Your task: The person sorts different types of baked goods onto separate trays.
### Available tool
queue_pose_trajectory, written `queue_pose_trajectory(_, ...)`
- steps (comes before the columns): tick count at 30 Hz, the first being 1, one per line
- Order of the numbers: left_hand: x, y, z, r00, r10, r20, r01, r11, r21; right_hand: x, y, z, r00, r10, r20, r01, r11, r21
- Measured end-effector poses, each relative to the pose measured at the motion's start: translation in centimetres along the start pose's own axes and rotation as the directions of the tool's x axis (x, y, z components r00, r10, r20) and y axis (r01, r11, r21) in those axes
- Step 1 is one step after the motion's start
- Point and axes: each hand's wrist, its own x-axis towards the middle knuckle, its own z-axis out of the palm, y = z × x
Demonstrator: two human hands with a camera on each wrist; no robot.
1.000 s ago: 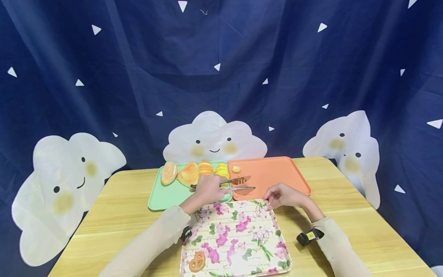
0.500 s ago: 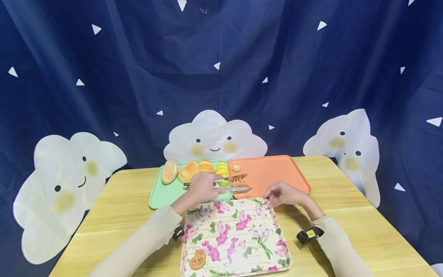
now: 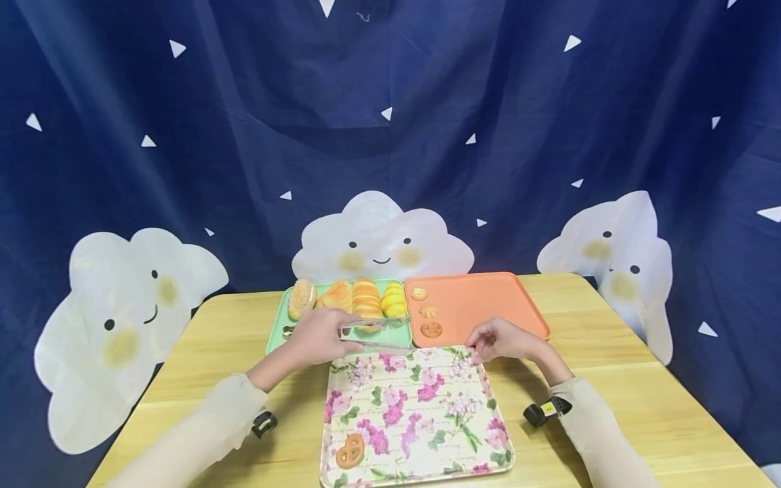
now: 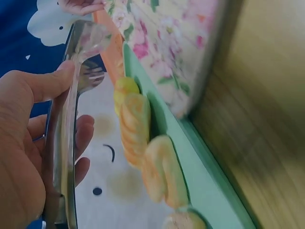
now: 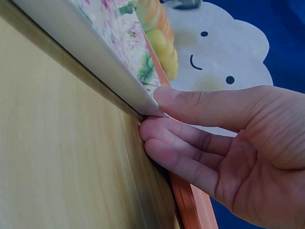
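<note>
My left hand (image 3: 323, 335) grips metal food tongs (image 3: 381, 323) over the front part of the green tray (image 3: 277, 342). In the left wrist view the tongs' arms stand apart, one ending in a fork-like tip, and nothing shows between them. My right hand (image 3: 503, 341) pinches the far right corner of the flower-patterned tray (image 3: 415, 413), thumb on top and fingers below its rim in the right wrist view. A brown pretzel (image 3: 350, 451) lies at that tray's near left. On the orange tray (image 3: 482, 305) sit three small cookies (image 3: 428, 311) in a column along its left side.
Along the green tray's back lie a seeded bun (image 3: 302, 299), a folded bread (image 3: 337, 296), a ridged orange loaf (image 3: 367, 298) and a yellow roll (image 3: 394, 300). The trays stand on a wooden table (image 3: 207, 366) before a blue cloud-printed curtain (image 3: 390, 135).
My left hand has moved left with the tongs, off the orange tray and over the green one. The front cookie on the orange tray is now uncovered. My right hand has stayed at the corner.
</note>
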Motion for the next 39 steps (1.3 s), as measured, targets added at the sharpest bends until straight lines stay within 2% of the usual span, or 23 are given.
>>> queue_pose_trajectory(5, -1.8, -1.8, -1.3, 0.997, 0.06, 0.042, -0.058, 0.998, -0.028, 0.0, 0.1, -0.2, 1.0, -0.005, 0.0, 0.005, 1.0, 0.006)
queue_pose_trajectory(8, -2.7, -2.9, -2.1, 0.989, 0.104, 0.104, -0.093, 0.99, -0.109, -0.1, 0.2, -0.3, 1.0, -0.014, -0.002, 0.014, 1.0, 0.008)
queue_pose_trajectory(10, -3.2, -3.5, -2.6, 0.977, 0.146, 0.155, -0.118, 0.977, -0.176, -0.1, 0.2, -0.3, 1.0, -0.017, -0.005, 0.017, 1.0, 0.008)
queue_pose_trajectory(14, -3.9, -4.3, -3.3, 0.939, 0.206, 0.274, -0.112, 0.939, -0.324, -0.1, 0.3, -0.3, 1.0, -0.013, -0.006, 0.013, 1.0, 0.003)
queue_pose_trajectory(17, -4.2, -4.4, -3.7, 0.903, 0.229, 0.362, -0.054, 0.899, -0.434, -0.1, 0.4, -0.3, 1.0, -0.005, -0.004, 0.005, 1.0, 0.0)
queue_pose_trajectory(20, -4.5, -4.3, -3.9, 0.865, 0.252, 0.433, 0.001, 0.863, -0.505, -0.1, 0.4, -0.3, 1.0, 0.001, -0.005, -0.001, 1.0, -0.001)
queue_pose_trajectory(24, -4.7, -3.7, -4.2, 0.819, 0.323, 0.474, -0.015, 0.838, -0.545, -0.2, 0.2, -0.1, 1.0, -0.008, -0.001, 0.008, 1.0, -0.003)
queue_pose_trajectory(28, -4.9, -3.4, -4.0, 0.792, 0.362, 0.492, -0.04, 0.835, -0.549, -0.2, 0.2, 0.0, 1.0, -0.019, 0.004, 0.019, 1.0, -0.011)
queue_pose_trajectory(31, -5.1, -3.5, -3.7, 0.79, 0.346, 0.507, -0.026, 0.844, -0.536, -0.1, 0.2, 0.0, 1.0, -0.026, 0.006, 0.026, 1.0, -0.013)
queue_pose_trajectory(33, -5.2, -3.6, -3.4, 0.796, 0.326, 0.511, -0.011, 0.851, -0.525, -0.1, 0.2, 0.1, 0.999, -0.037, 0.009, 0.037, 0.999, -0.012)
queue_pose_trajectory(39, -5.3, -3.8, -2.5, 0.839, 0.249, 0.483, 0.02, 0.874, -0.486, 0.0, 0.0, 0.1, 1.0, -0.015, 0.007, 0.015, 1.0, -0.016)
